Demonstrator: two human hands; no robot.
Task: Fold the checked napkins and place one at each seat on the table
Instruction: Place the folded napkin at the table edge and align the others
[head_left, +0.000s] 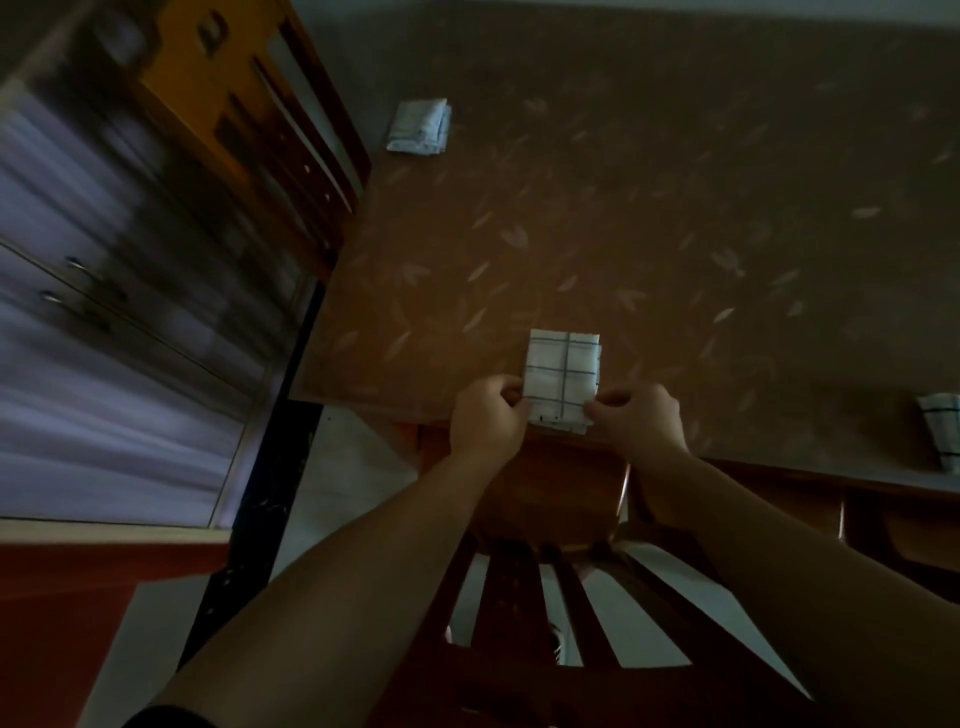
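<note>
Both forearms stretched forward, nearly parallel. Left hand (488, 415) and right hand (636, 418) level, fingers curled, pinching inward.

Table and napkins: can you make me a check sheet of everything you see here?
Surface: table with a brown leaf-patterned cover.
Job's things: folded checked napkin at the near edge; second napkin at the far left; third napkin at the right edge.
Clutter: nothing seen.
Hands: left hand and right hand each pinch a near corner of the folded checked napkin.
Cables: nothing seen.
Surroundings: wooden chair below the hands, another chair at the left, blurred cabinet.
</note>
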